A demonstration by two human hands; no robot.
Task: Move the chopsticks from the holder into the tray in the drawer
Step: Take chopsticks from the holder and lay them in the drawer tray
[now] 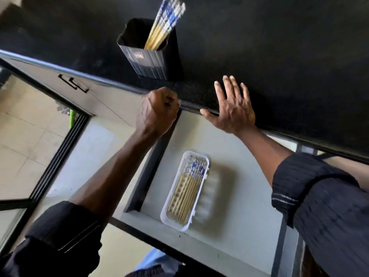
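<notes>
We see the drawer (229,148) open below the desk (279,56) edge. Tray (199,208) inside it holds several chopsticks (189,188); more stand in the holder (147,58) on the desk above. Left hand (157,110) fisted at the desk edge, contents unclear. Right hand (232,108) spread flat, empty, on that edge.

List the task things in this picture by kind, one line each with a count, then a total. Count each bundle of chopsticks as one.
Holder: 1
Tray: 1
Drawer: 1
Chopstick bundles: 2, one in the holder, one in the tray
Hands: 2, left hand closed in a fist, right hand flat on the counter edge
Total: 7
</notes>
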